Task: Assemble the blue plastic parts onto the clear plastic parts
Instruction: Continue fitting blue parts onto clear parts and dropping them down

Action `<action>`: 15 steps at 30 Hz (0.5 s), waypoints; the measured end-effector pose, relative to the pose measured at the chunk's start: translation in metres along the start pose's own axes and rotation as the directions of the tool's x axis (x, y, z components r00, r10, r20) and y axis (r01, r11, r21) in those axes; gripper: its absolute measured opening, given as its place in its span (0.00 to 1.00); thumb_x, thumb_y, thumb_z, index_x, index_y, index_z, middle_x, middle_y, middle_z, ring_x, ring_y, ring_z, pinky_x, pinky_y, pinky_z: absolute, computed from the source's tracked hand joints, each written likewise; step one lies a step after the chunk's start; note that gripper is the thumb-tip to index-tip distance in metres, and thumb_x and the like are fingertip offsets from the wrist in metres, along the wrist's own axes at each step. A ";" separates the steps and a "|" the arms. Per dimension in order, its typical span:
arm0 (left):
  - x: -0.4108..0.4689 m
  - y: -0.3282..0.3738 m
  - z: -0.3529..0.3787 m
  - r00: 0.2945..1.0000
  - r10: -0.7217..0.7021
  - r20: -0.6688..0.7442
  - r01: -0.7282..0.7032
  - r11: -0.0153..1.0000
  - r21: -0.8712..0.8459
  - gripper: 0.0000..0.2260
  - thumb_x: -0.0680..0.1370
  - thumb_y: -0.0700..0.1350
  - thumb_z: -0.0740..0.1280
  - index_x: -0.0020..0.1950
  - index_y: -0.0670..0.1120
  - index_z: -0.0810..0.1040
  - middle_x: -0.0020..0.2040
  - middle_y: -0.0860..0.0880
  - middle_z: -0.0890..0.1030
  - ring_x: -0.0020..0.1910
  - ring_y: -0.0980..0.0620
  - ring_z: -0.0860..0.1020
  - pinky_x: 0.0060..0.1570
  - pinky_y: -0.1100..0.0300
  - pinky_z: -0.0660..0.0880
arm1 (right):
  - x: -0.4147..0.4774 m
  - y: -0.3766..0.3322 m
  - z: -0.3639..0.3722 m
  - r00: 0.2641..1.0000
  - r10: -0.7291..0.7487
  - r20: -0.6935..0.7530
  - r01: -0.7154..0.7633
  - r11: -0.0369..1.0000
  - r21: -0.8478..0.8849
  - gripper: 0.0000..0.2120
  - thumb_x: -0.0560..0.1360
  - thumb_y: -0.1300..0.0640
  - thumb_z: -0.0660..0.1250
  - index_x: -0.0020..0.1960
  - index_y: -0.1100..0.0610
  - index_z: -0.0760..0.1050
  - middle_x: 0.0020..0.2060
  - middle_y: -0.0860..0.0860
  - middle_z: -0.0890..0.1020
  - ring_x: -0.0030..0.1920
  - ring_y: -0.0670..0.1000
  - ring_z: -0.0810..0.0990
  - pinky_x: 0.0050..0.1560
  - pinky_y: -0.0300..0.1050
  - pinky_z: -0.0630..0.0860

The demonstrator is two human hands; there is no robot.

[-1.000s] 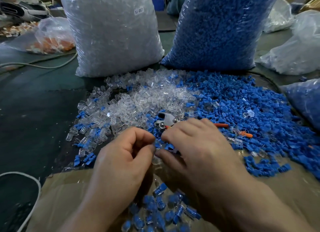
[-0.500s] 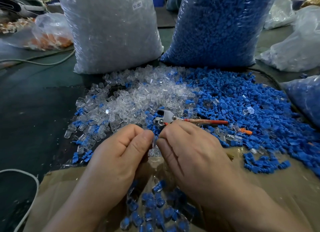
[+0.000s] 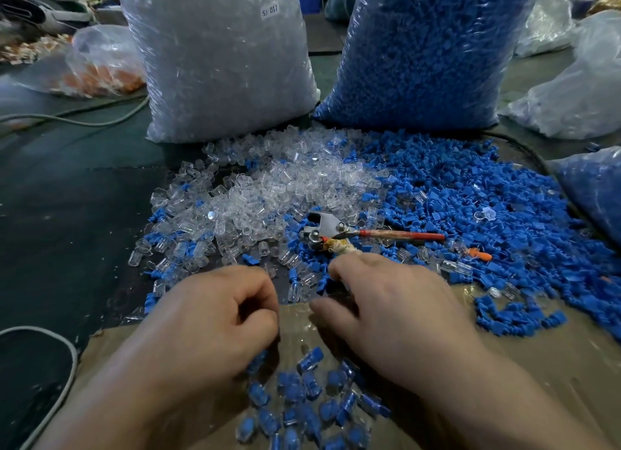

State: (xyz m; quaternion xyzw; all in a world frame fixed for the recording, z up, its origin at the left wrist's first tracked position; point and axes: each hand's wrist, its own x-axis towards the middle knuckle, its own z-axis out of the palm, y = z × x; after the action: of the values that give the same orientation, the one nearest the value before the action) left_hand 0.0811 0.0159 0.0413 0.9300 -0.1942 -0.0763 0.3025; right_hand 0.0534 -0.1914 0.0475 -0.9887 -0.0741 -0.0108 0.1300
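Loose clear plastic parts [image 3: 268, 194] lie heaped in the middle of the table. Loose blue plastic parts [image 3: 487, 214] spread out to their right. A pile of assembled blue-in-clear pieces [image 3: 302, 406] lies on brown cardboard [image 3: 537, 365] near me, between my wrists. My left hand [image 3: 215, 318] hovers over the cardboard's left part with its fingers curled into a loose fist; I see nothing in it. My right hand [image 3: 386, 311] reaches forward, thumb spread, its fingertips touching loose parts at the edge of the heap.
A big bag of clear parts [image 3: 218, 63] and a big bag of blue parts [image 3: 420, 53] stand behind the heaps. Red-handled pliers [image 3: 329, 229] lie just beyond my right fingers. More bags [image 3: 578, 96] sit at the right, and a grey cable [image 3: 50, 382] at the left.
My hands were pressed together pinching a part between them. They have now come apart, the left drawn back in a fist, the right reaching to the loose parts.
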 end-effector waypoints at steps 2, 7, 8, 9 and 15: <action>0.000 0.003 0.003 0.999 0.031 0.036 -0.034 0.997 0.075 0.06 0.71 0.58 0.64 0.45 0.61 0.76 0.46 0.64 0.78 0.43 0.60 0.78 0.39 0.59 0.76 | 0.001 -0.002 0.007 0.999 -0.041 -0.023 0.040 0.998 -0.055 0.22 0.74 0.28 0.52 0.60 0.41 0.64 0.54 0.41 0.75 0.47 0.51 0.78 0.34 0.47 0.65; 0.001 0.006 0.010 0.997 0.072 0.020 -0.073 0.994 0.080 0.14 0.70 0.66 0.58 0.43 0.60 0.76 0.45 0.64 0.77 0.43 0.63 0.77 0.37 0.61 0.74 | 0.011 -0.010 0.014 0.999 -0.051 -0.013 0.048 0.987 -0.153 0.25 0.75 0.28 0.51 0.62 0.45 0.62 0.48 0.48 0.71 0.46 0.55 0.78 0.28 0.44 0.55; 0.002 0.005 0.012 0.998 0.034 -0.051 -0.030 0.997 0.073 0.12 0.71 0.66 0.59 0.44 0.61 0.76 0.45 0.65 0.78 0.43 0.64 0.77 0.36 0.63 0.73 | 0.012 -0.011 0.015 0.998 -0.067 -0.008 0.065 0.985 -0.160 0.24 0.76 0.29 0.51 0.61 0.46 0.64 0.45 0.49 0.69 0.44 0.55 0.77 0.27 0.44 0.54; 0.004 0.003 0.013 0.991 0.000 -0.132 0.010 0.997 0.079 0.11 0.71 0.66 0.61 0.45 0.63 0.75 0.44 0.65 0.78 0.42 0.64 0.77 0.35 0.65 0.71 | 0.013 -0.012 0.015 0.997 -0.083 -0.004 0.081 0.983 -0.165 0.23 0.77 0.30 0.50 0.59 0.46 0.65 0.43 0.48 0.67 0.40 0.55 0.74 0.27 0.43 0.54; 0.012 0.000 0.023 0.990 0.009 -0.143 0.030 0.963 0.267 0.23 0.73 0.64 0.58 0.68 0.63 0.73 0.51 0.67 0.70 0.47 0.64 0.72 0.44 0.65 0.68 | 0.018 -0.010 0.019 0.992 -0.127 0.007 0.127 0.981 -0.144 0.14 0.81 0.38 0.53 0.53 0.47 0.69 0.39 0.47 0.65 0.34 0.51 0.67 0.26 0.43 0.56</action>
State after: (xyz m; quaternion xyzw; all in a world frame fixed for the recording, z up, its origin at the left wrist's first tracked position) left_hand 0.0857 -0.0014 0.0222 0.9665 -0.1755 0.0161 0.1866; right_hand 0.0695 -0.1750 0.0328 -0.9887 -0.1361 -0.0256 0.0572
